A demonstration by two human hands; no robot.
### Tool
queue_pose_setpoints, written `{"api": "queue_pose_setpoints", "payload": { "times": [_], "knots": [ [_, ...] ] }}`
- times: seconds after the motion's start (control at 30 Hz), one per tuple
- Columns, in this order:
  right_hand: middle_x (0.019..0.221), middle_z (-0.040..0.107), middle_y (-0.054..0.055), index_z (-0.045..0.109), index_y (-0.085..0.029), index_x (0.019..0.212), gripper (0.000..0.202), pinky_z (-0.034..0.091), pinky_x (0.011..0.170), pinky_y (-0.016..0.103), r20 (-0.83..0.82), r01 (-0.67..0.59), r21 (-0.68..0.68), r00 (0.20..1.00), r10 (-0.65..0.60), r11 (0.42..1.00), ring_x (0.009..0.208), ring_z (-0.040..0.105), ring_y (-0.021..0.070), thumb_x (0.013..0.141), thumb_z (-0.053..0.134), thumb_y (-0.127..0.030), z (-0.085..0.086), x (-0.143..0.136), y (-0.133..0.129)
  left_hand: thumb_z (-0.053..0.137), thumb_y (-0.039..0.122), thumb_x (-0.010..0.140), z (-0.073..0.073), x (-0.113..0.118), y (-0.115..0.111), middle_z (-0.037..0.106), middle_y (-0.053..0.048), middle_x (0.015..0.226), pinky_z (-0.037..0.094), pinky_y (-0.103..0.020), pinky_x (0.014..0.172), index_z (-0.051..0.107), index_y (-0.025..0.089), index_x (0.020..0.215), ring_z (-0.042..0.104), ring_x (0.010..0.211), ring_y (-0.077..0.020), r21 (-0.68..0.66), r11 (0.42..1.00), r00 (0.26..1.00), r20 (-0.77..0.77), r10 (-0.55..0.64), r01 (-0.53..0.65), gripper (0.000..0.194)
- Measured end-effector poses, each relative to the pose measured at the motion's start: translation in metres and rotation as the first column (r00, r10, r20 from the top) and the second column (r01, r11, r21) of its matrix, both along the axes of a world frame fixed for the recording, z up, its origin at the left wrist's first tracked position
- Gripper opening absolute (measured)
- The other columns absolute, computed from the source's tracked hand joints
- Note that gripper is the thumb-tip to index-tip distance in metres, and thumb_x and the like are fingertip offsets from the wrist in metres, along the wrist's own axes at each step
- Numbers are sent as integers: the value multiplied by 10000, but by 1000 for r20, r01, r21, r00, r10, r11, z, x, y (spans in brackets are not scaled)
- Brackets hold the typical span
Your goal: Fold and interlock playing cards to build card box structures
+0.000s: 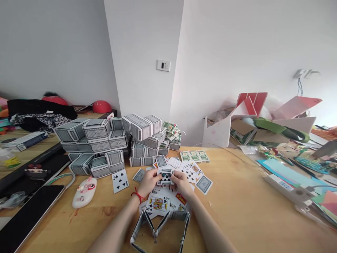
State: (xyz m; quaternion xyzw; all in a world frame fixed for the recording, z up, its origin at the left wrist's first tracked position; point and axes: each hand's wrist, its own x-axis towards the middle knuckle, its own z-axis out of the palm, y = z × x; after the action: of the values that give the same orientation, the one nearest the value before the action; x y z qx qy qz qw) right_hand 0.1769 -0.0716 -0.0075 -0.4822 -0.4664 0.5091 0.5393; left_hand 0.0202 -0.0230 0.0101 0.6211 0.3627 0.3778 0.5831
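White mouse (84, 192) at left; face-up five of spades (120, 181) near the left hand (149, 181), which pinches the left end of a held card (166, 180); this card spans the gap between the hands, over loose cards (158, 203) and beyond a folded-card frame (179, 215); the right hand (183, 182) pinches the card's right end; a patterned card (204, 184) lies face-down farther right.
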Motion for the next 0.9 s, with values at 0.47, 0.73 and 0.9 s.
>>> {"api": "queue_pose_setpoints", "payload": {
  "times": [0.47,0.73,0.9],
  "knots": [
    [516,543,-31,633,-147,741,276,278,375,193,-31,104,18,994,-103,994,396,387,69,644,680,-401,6,1,0,651,402,649,0,-1,-2,495,39,537,377,-201,356,541,150,630,472,409,-97,-64,997,999,8,-46,46,275],
    [506,571,-21,505,-177,755,349,433,420,233,-157,158,-35,974,-161,987,401,531,117,664,650,-481,6,-2,0,601,423,687,4,3,-5,574,-13,686,522,-286,555,588,146,759,547,602,-136,-109,994,992,129,7,7,287],
    [471,545,-39,485,-182,691,299,384,359,210,-144,59,-56,987,-67,997,369,520,118,655,663,-420,5,0,-1,613,353,646,0,0,-1,479,37,559,487,-258,492,528,158,598,486,519,-113,-108,994,996,89,20,-10,218]
  ]
}}
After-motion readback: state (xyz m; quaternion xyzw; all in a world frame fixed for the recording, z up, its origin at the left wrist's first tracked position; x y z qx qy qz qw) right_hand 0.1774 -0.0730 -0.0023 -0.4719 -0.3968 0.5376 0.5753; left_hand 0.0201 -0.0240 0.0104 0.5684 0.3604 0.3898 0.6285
